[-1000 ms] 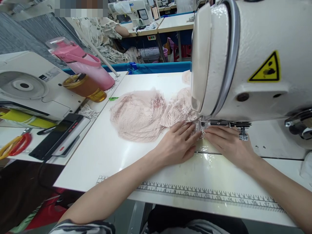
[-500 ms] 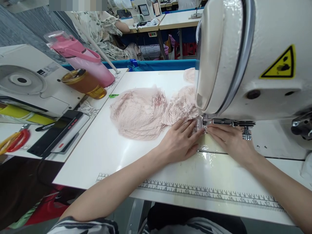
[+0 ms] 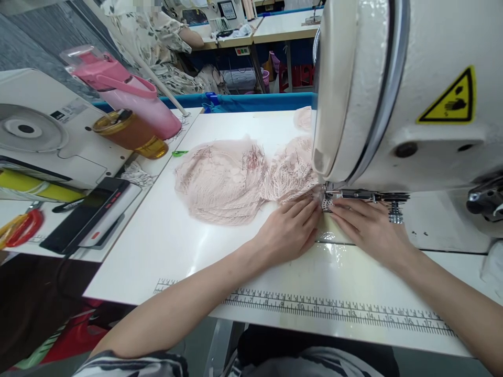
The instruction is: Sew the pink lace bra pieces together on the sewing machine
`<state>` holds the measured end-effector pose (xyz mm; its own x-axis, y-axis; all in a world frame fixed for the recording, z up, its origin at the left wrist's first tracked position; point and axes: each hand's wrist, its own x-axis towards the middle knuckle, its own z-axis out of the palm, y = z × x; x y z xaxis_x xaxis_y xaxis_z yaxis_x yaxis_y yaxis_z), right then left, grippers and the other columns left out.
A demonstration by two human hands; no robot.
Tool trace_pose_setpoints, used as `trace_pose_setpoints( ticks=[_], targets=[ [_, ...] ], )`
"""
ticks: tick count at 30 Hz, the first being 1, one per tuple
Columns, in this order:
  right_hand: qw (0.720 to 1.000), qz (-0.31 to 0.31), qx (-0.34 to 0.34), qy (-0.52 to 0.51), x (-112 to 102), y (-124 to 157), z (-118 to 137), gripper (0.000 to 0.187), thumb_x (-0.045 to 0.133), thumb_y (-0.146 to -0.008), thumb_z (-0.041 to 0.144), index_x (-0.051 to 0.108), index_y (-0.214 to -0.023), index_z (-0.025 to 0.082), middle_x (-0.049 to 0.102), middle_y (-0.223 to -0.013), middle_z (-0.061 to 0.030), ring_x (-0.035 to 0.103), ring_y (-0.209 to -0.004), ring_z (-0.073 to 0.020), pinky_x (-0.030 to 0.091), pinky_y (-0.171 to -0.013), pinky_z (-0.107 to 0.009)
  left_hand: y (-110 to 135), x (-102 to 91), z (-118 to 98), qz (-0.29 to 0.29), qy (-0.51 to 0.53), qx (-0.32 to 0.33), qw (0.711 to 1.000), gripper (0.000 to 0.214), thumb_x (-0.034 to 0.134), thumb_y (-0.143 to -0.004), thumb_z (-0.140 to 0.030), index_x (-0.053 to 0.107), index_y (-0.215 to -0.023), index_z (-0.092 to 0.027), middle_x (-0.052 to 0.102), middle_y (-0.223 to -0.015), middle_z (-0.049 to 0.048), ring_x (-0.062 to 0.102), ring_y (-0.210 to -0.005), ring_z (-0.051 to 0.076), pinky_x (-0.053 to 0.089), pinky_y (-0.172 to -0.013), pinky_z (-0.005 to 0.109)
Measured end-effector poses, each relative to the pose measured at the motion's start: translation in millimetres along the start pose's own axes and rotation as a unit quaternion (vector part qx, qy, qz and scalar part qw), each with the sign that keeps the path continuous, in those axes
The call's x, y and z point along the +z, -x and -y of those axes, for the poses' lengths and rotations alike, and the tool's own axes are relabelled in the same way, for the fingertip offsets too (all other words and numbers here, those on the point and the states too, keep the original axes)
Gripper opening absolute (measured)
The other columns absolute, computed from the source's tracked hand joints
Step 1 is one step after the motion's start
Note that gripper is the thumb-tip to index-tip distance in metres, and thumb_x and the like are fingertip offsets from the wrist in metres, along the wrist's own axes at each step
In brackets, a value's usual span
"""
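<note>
Pale pink lace fabric (image 3: 222, 180) lies bunched on the white table and runs right to the presser foot (image 3: 327, 196) of a sewing machine (image 3: 361, 94). My left hand (image 3: 288, 228) is closed on the lace just left of the foot, fingers together and curled at its edge. To the right of the foot, my right hand (image 3: 367, 225) has its thumb and forefinger drawn together at a small piece of the lace. Part of that hand is behind the machine's metal attachment (image 3: 369, 196). The pinched edges are mostly hidden.
On the left are a pink bottle (image 3: 129, 91), an amber cup (image 3: 131, 133), a black control box (image 3: 84, 214) and red-and-yellow scissors (image 3: 23, 228). A ruler strip (image 3: 306, 306) follows the front edge. A person (image 3: 149, 47) sits behind a blue cloth edge (image 3: 259, 100).
My left fingers, spread over the lace before, have drawn together and curled beside the foot. My right hand stays nearly in place. The whole view has shifted slightly.
</note>
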<state>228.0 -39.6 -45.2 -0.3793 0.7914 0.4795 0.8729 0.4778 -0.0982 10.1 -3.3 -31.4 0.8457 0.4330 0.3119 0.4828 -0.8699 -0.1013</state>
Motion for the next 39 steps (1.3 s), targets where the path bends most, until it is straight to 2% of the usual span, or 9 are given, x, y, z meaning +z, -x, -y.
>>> trace_pose_setpoints(
  ticks=[4,9,16,22,32,39],
  targets=[
    [0.999,-0.015,-0.024,0.04,-3.8,0.6,6.0,0.019,0.051,-0.094,0.027,0.069,-0.1,0.021,0.07,-0.111,0.0005,0.066,-0.088,-0.0143,0.045,-0.078,-0.032,-2.2,-0.7,2.2,0.022,0.023,-0.019,0.999,0.047,0.039,-0.095,-0.031,0.05,-0.133,-0.006,0.052,-0.138,0.0118,0.048,-0.128,0.027,0.043,-0.105,0.04],
    [1.0,0.015,0.016,-0.017,-2.5,1.3,6.0,0.024,0.049,-0.095,0.031,0.07,-0.102,0.024,0.068,-0.113,-0.0007,0.065,-0.087,-0.0157,0.044,-0.079,-0.033,-4.0,-2.3,3.0,0.047,0.033,-0.03,0.998,0.046,0.038,-0.096,-0.032,0.05,-0.135,-0.011,0.051,-0.139,0.0081,0.046,-0.13,0.027,0.04,-0.106,0.042],
    [0.999,0.018,0.034,-0.025,-3.4,1.5,10.6,0.025,0.047,-0.095,0.032,0.069,-0.104,0.024,0.067,-0.111,-0.0039,0.064,-0.083,-0.0162,0.042,-0.083,-0.037,-3.6,-1.8,3.6,0.041,0.031,-0.035,0.998,0.047,0.041,-0.094,-0.033,0.05,-0.134,-0.01,0.051,-0.139,0.009,0.047,-0.129,0.026,0.039,-0.107,0.042],
    [0.999,0.02,0.037,-0.012,-2.3,0.9,12.6,0.029,0.045,-0.096,0.034,0.069,-0.106,0.022,0.065,-0.118,-0.0083,0.064,-0.084,-0.0183,0.039,-0.082,-0.04,-4.0,-2.2,3.1,0.045,0.028,-0.039,0.998,0.048,0.04,-0.094,-0.033,0.051,-0.134,-0.009,0.051,-0.139,0.01,0.045,-0.131,0.027,0.036,-0.108,0.042],
    [0.998,0.014,0.03,0.061,-1.7,-1.8,16.4,0.034,0.039,-0.098,0.036,0.067,-0.112,0.022,0.067,-0.114,-0.0099,0.061,-0.084,-0.0208,0.037,-0.078,-0.039,-6.6,-2.0,1.1,0.044,0.007,-0.049,0.998,0.052,0.041,-0.09,-0.032,0.051,-0.132,-0.004,0.052,-0.138,0.0133,0.044,-0.131,0.029,0.033,-0.111,0.04],
    [0.996,0.013,0.021,0.081,-1.8,-0.4,13.6,0.031,0.044,-0.096,0.034,0.066,-0.114,0.023,0.067,-0.114,-0.0089,0.061,-0.086,-0.0216,0.039,-0.079,-0.039,-7.8,-4.1,-0.2,0.052,0.01,-0.054,0.997,0.053,0.041,-0.089,-0.032,0.05,-0.134,-0.005,0.051,-0.138,0.0149,0.043,-0.132,0.029,0.035,-0.109,0.041]
  ],
)
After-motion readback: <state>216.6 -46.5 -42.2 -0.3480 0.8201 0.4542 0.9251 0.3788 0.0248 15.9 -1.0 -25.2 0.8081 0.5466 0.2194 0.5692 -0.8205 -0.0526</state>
